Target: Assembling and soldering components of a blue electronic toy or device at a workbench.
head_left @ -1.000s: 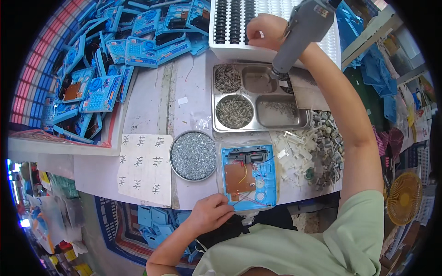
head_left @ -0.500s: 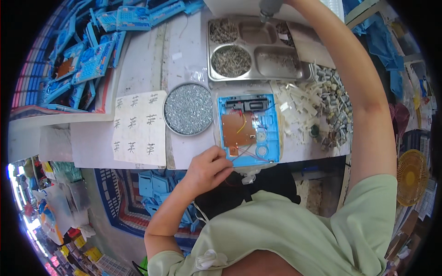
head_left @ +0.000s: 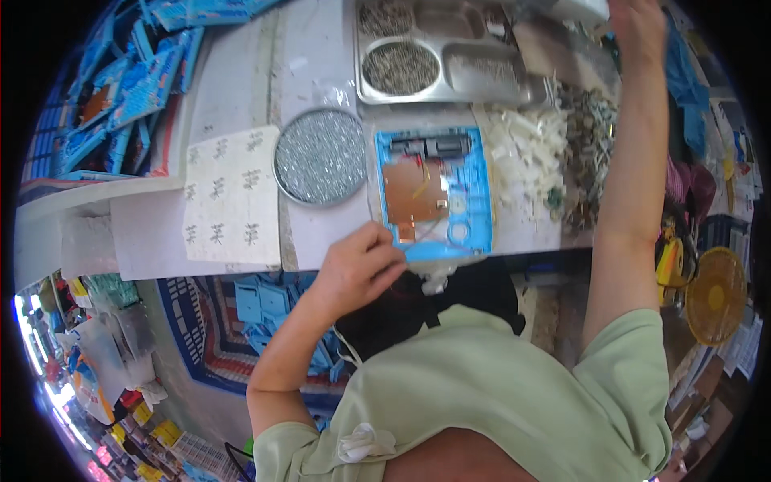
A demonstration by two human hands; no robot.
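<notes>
Right hand [head_left: 638, 30], toward far right corner of table [head_left: 317, 251], is blurred; grip unclear. Metal tray [head_left: 450, 100]: far side is cut off.

Left hand [head_left: 361, 267] loosely curled, left arm [head_left: 287, 347] bent; right arm [head_left: 630, 177] stretched forward, right hand [head_left: 638, 30] blurred.

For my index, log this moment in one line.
Left hand: at lower-left corner of blue case | right hand: upper right, grip unclear | round dish: left of case
</notes>
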